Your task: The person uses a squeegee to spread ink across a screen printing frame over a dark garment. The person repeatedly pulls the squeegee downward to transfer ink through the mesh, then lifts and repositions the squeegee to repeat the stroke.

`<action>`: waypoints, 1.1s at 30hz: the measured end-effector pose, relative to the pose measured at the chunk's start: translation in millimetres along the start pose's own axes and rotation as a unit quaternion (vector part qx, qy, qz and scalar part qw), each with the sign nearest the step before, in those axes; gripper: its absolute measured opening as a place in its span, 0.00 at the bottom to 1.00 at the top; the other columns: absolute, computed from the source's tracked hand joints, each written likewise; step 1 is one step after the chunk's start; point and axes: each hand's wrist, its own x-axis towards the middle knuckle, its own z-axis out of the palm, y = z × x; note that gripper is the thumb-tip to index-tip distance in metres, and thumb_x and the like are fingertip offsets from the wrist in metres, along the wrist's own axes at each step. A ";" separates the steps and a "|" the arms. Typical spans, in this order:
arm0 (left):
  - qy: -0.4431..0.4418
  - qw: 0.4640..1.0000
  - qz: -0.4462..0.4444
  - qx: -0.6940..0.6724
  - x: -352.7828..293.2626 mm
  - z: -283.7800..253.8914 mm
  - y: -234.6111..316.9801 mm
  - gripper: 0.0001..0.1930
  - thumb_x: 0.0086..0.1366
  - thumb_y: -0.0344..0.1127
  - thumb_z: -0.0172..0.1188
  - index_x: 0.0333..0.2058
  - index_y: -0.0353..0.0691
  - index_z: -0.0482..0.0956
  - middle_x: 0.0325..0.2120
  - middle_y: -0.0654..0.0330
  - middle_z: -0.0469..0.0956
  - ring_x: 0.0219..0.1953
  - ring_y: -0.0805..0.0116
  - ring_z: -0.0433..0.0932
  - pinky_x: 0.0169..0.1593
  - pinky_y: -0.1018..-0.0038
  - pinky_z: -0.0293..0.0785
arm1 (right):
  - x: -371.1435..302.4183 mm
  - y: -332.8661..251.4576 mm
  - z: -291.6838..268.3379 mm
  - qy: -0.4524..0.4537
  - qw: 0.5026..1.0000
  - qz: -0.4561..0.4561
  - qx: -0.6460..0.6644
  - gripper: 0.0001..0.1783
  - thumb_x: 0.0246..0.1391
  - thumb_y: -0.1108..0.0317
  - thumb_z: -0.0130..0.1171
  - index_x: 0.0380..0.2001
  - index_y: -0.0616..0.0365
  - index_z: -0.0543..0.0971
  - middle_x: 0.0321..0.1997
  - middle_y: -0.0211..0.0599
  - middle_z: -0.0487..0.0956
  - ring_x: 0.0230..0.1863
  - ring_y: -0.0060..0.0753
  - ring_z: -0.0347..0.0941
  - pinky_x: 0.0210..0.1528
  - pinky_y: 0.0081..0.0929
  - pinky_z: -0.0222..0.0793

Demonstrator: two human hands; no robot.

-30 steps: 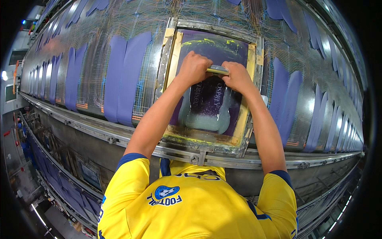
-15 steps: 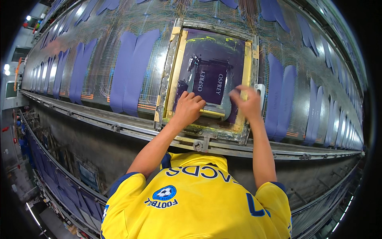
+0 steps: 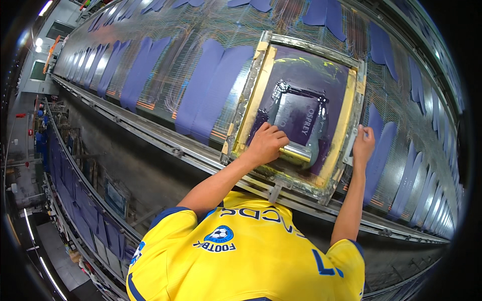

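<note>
The long grey metal bench (image 3: 226, 25), ruled with fine coloured lines, had tilted clockwise in the view, and the rectangular metal frame (image 3: 248, 100) with yellow-taped inner edges had tilted with it, seemingly in the same place between its neighbours, so probably only the head had turned. Taking the frame's centre as the clock's middle and the top of the view as 12, the left hand (image 3: 270, 144) was at 7 o'clock, fingers curled over the left end of the silvery bar-shaped squeegee (image 3: 298, 153), which lay across the dark purple mesh (image 3: 306, 65) near 6 o'clock. A second earlier both hands had gripped it higher on the mesh; now the right hand (image 3: 364, 144) had left it for the frame's outer side at 4 o'clock, curled at a pale, flat handle (image 3: 350, 153), though whether it had closed there could not be told. That suggested the pull was over and attention had passed to the frame. A straight metal rail (image 3: 145, 135) edged the bench, close by the frame at 6 o'clock. Flat purple paired pieces lay just beside it at 9 (image 3: 213, 90) and 4 o'clock (image 3: 381, 155), leaving narrow strips; a barer stretch of bench showed toward 11.
</note>
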 end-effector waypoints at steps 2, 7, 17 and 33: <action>0.004 1.000 -0.018 -0.022 -3.6 -58.2 -4.4 0.18 0.38 0.29 0.71 0.34 0.47 0.82 0.36 0.68 0.82 0.42 0.65 0.77 0.48 0.64 0.66 | -18.2 -46.6 -5.8 0.041 0.996 -0.074 -0.017 0.14 0.64 0.57 0.61 0.33 0.58 0.78 0.28 0.42 0.79 0.32 0.42 0.76 0.40 0.40 0.71; -0.049 0.998 -0.037 0.005 28.2 66.5 54.5 0.20 0.41 0.32 0.75 0.38 0.48 0.85 0.34 0.66 0.83 0.40 0.62 0.79 0.45 0.62 0.67 | -4.1 95.2 -7.0 0.014 0.993 -0.036 0.111 0.10 0.64 0.60 0.59 0.38 0.56 0.79 0.39 0.47 0.82 0.43 0.53 0.80 0.46 0.42 0.72; -0.038 0.998 -0.034 0.023 29.5 96.0 103.6 0.15 0.42 0.32 0.77 0.32 0.47 0.84 0.29 0.66 0.83 0.33 0.63 0.78 0.41 0.65 0.65 | 40.4 140.5 -1.8 0.031 0.986 -0.047 0.160 0.13 0.61 0.60 0.61 0.33 0.59 0.75 0.32 0.55 0.80 0.38 0.68 0.77 0.38 0.51 0.70; -0.083 0.997 -0.003 -0.007 167.4 118.4 -16.2 0.11 0.46 0.40 0.77 0.27 0.46 0.85 0.23 0.58 0.82 0.31 0.54 0.81 0.41 0.59 0.67 | 85.8 93.0 14.5 -0.044 0.976 -0.214 -0.023 0.19 0.59 0.53 0.63 0.41 0.58 0.80 0.45 0.49 0.83 0.45 0.54 0.79 0.51 0.45 0.72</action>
